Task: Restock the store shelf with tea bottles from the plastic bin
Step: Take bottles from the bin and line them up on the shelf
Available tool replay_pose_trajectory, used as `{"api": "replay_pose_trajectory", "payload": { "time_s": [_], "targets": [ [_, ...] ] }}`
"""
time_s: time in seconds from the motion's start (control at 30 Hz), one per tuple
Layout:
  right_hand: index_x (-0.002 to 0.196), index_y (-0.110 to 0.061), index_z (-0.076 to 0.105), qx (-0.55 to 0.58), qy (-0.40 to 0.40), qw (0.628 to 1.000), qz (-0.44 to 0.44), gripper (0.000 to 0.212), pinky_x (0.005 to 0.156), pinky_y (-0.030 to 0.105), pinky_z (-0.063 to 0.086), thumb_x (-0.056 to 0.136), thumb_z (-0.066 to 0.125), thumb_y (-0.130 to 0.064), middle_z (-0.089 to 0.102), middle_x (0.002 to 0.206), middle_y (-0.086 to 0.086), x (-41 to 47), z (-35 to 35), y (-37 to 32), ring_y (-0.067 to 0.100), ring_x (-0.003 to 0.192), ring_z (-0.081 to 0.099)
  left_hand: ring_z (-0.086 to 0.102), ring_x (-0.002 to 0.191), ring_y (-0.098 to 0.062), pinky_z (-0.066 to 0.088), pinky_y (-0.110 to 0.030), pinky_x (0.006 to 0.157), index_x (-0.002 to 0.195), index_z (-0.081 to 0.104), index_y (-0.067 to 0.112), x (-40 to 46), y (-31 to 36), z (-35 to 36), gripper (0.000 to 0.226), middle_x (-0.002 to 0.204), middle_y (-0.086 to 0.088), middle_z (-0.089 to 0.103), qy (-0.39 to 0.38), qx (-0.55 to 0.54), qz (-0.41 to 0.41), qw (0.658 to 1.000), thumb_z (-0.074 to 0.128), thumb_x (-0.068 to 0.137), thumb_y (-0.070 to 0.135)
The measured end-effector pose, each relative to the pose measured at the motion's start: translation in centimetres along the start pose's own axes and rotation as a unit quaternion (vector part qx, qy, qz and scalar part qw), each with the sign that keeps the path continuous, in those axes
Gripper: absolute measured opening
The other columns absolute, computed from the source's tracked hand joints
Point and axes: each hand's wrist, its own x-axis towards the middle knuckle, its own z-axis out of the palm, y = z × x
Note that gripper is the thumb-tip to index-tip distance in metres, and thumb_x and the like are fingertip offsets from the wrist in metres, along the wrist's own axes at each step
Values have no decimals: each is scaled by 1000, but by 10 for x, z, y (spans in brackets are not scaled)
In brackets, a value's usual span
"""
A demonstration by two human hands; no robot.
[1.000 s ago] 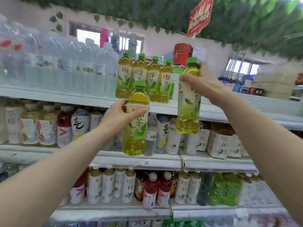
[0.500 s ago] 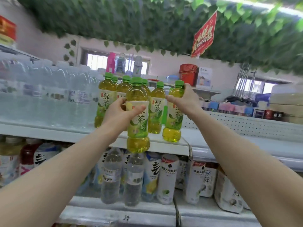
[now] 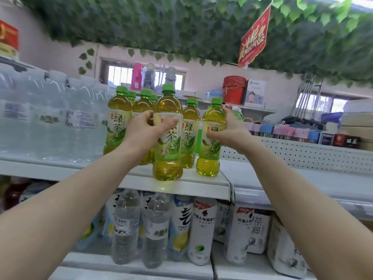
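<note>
Two green tea bottles with green caps are in my hands at the top shelf [image 3: 201,178]. My left hand [image 3: 144,132] grips the front bottle [image 3: 168,156] round its label; its base sits at the shelf's front edge. My right hand [image 3: 230,132] holds a second bottle [image 3: 210,156] from the right side, its base on the shelf near the right end. Behind them stand several more green tea bottles [image 3: 117,120] in a cluster. The plastic bin is out of view.
Clear water bottles [image 3: 50,118] fill the top shelf to the left. A perforated white panel [image 3: 302,154] runs to the right. The shelf below holds water bottles [image 3: 125,225] and white-labelled tea drinks [image 3: 248,229]. Fake ivy and a red sign [image 3: 254,41] hang overhead.
Both hands have raised their bottles up from in front of the lower shelf to the top shelf, and the bottles' bases now meet the shelf surface. The camera tilted upward.
</note>
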Motion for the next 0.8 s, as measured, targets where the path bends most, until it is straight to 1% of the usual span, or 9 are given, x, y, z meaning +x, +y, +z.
{"api": "replay_pose_trajectory", "payload": {
  "time_s": [0.17,0.4,0.47,0.5,0.57,0.6,0.63,0.7,0.8],
  "targets": [
    [153,-16,14,-67,31,997,15,99,100,46,47,79,79,-24,53,136,12,33,22,17,30,121,53,66,106,-18,57,-45,89,134,54,17,11,-9,7,120,118,1,69,4,37,12,999,72,37,86],
    [155,-12,10,-109,22,993,41,102,102,44,42,81,77,-31,47,144,18,66,37,30,34,130,47,62,113,-15,54,-43,95,145,42,19,19,-14,13,126,125,2,65,-3,40,12,999,74,40,80],
    [154,-12,10,-133,21,990,40,99,102,44,42,83,75,-32,42,146,20,64,34,31,36,130,46,64,110,-15,55,-43,93,142,46,19,18,-13,14,122,121,4,67,0,40,13,999,74,40,79],
    [153,-13,14,-140,50,989,22,91,103,44,41,86,72,-32,38,146,20,59,32,29,36,130,44,65,108,-14,56,-43,92,139,49,19,17,-13,14,119,119,5,68,0,42,14,999,74,40,80],
    [145,-12,32,-118,148,979,-74,63,103,42,40,93,62,-30,41,138,15,43,25,17,31,125,45,66,107,-14,56,-43,91,136,51,19,15,-12,15,113,117,4,69,0,47,15,999,74,43,79],
    [137,-12,40,-89,178,971,-133,50,102,40,42,95,58,-31,46,131,11,32,21,5,27,119,49,66,106,-14,56,-42,90,136,52,19,14,-12,16,111,117,4,69,-2,50,15,999,74,44,78],
    [132,-13,46,-57,177,965,-185,42,99,39,45,97,54,-34,51,124,8,19,18,-10,22,112,52,67,104,-14,57,-40,88,134,53,19,12,-11,17,105,115,4,70,-3,51,15,999,73,47,76],
    [132,-15,48,-14,104,966,-238,47,94,37,48,97,51,-46,57,122,4,-4,17,-42,18,108,55,69,97,-11,59,-33,78,128,57,19,10,-8,18,88,107,5,72,-4,49,14,999,74,56,67],
    [144,-19,35,-9,-17,982,-190,74,93,35,48,88,57,-60,57,132,1,-19,29,-73,18,114,56,66,94,-9,51,-26,71,111,64,21,6,-7,20,44,98,6,71,6,63,16,998,74,78,49]
  ]
}}
